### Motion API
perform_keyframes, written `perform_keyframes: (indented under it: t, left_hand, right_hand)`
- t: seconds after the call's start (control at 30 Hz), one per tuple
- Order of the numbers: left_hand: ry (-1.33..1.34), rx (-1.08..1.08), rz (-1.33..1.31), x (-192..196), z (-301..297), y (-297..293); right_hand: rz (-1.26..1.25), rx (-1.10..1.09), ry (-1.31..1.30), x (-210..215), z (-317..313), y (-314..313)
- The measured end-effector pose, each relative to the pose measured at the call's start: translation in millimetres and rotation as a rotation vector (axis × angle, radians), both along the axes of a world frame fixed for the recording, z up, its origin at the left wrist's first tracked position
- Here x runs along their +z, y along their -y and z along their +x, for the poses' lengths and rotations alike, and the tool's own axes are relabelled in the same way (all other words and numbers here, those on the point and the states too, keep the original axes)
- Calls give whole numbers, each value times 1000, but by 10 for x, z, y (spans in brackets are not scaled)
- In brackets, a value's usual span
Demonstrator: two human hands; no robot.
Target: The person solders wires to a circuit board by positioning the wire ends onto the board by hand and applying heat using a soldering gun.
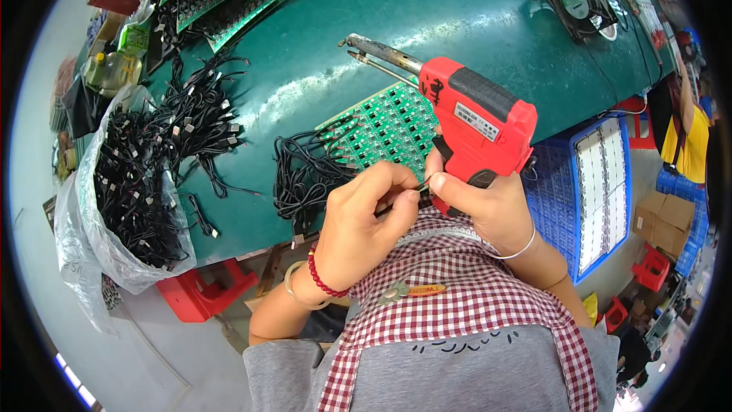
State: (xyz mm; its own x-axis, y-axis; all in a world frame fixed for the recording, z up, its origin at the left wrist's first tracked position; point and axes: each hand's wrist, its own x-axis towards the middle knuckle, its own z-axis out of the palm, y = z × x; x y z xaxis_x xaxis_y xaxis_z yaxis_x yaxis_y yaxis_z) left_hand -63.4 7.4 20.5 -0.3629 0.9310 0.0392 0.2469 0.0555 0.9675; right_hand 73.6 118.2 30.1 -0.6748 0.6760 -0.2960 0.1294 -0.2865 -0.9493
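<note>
The person is working at a green-topped bench (pixel 305 76), and the step in hand looks like getting a wire end ready for soldering. The left hand (pixel 364 217) is pinching the end of a thin black cable (pixel 402 200) between thumb and fingertips, just above the checked apron (pixel 457 282). The right hand (pixel 488 210) is wrapping its fingers around the grip of a red soldering gun (pixel 476 118), whose metal tip (pixel 377 52) is pointing up and away over the bench; its thumb and forefinger are also closing in on the same cable end, so both hands are meeting at that one spot. Just beyond them a green circuit board panel (pixel 389 130) is lying flat, with a loose bunch of black cables (pixel 305 175) touching its left edge (a clear bag (pixel 99 206) further left is holding many more). The wire does not appear joined to the board yet. The next move likely calls for steady fingers: carrying the cable end to a pad on the panel and bringing the hot tip down beside it without touching skin or neighbouring parts.
</note>
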Motion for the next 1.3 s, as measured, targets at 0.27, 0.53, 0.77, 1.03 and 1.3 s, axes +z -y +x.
perform_keyframes:
  t: [0.27,0.53,0.77,1.03,1.3]
  left_hand:
    - [-172,109,-52,42,31,-18]
    - [-111,1,-141,-31,-43,-45]
    - [-165,-13,-171,267,23,40]
    - [276,205,-140,-48,165,90]
    - [-730,229,-52,-213,-401,-201]
  right_hand:
    - [391,67,-17,-137,-68,59]
    - [199,33,55,-222,-33,91]
    - [128,107,45,46,39,88]
    - [-58,93,29,-77,-24,143]
    - [52,-113,52,-127,108,27]
